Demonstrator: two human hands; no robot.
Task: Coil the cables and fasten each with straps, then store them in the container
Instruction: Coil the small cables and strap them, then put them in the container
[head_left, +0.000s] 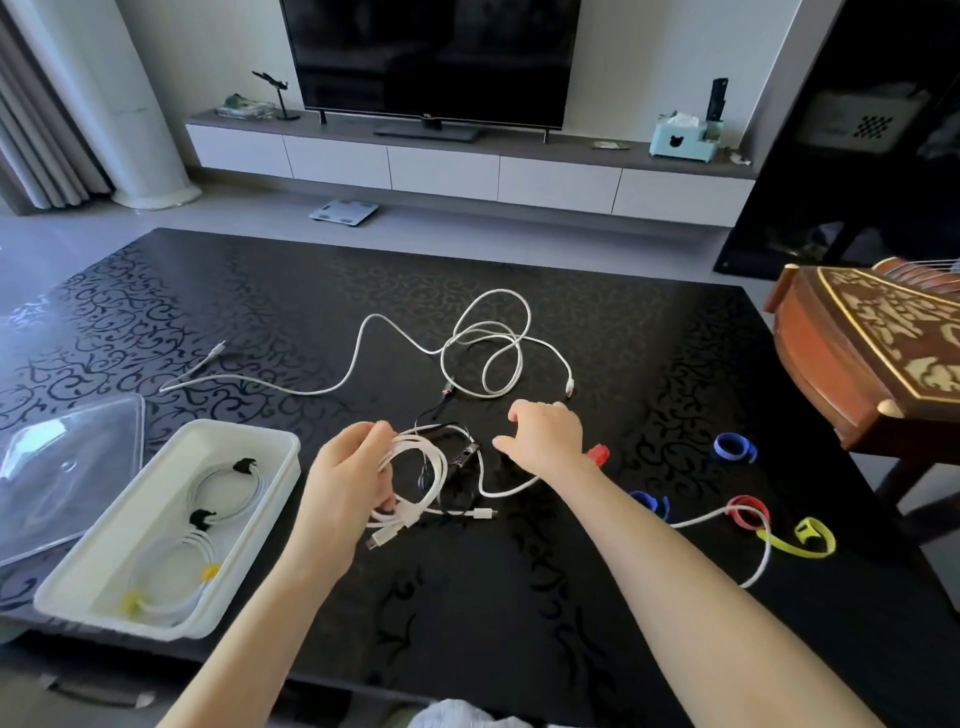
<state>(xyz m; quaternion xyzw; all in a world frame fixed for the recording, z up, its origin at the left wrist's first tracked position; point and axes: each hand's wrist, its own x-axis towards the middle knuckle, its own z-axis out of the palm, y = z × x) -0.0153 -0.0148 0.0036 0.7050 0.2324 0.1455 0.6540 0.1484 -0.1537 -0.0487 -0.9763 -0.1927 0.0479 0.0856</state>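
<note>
while the left hand (353, 470) clasps the coil (421, 478)
the slack tail (748, 540) trails lower right, nearer the spread, empty right hand (545, 439).

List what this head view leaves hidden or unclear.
- Red strap: mostly hidden behind the right hand.
- Blue strap: partly covered by the right forearm.
- Clear lid: cut off by the left edge.
- Black cable: tangled under the white coil; its ends are unclear.

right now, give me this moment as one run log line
left hand: holds white cable coil | right hand: open, above table | container: two strapped coils | loose straps: right
</note>
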